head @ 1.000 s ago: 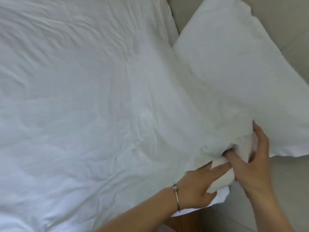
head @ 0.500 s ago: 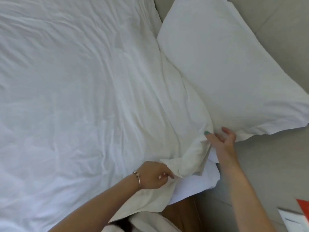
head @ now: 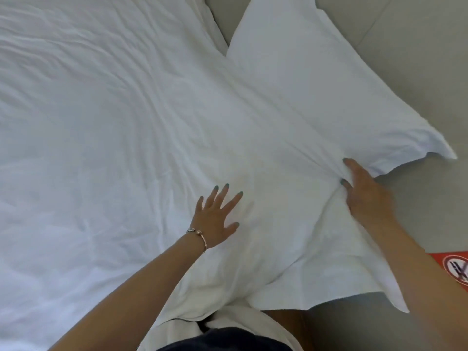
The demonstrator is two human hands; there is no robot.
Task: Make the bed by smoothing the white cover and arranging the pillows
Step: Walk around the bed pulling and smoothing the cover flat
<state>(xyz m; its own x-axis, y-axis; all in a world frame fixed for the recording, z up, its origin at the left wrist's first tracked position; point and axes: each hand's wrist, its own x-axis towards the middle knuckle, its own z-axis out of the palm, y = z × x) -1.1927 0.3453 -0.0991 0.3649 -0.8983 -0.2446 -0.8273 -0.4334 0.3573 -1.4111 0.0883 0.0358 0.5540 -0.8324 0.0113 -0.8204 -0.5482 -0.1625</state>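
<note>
The white cover (head: 106, 127) spreads wrinkled over the bed, its near corner draped toward me. A white pillow (head: 316, 79) lies at the upper right, against a grey headboard. My left hand (head: 217, 219), with a bracelet at the wrist, lies flat on the cover with its fingers spread. My right hand (head: 364, 193) rests with straight fingers on the fold where the cover meets the pillow's near edge. Neither hand grips any cloth.
A grey padded headboard (head: 405, 41) runs along the right side. A red card with a no-smoking sign (head: 455, 269) lies at the right edge. A brown wooden bed frame (head: 286, 323) shows below the cover's corner, beside my clothing.
My left hand let go of the bunched cover corner and now lies flat with fingers spread. The corner is laid out flatter. My right hand stays by the pillow's near edge.
</note>
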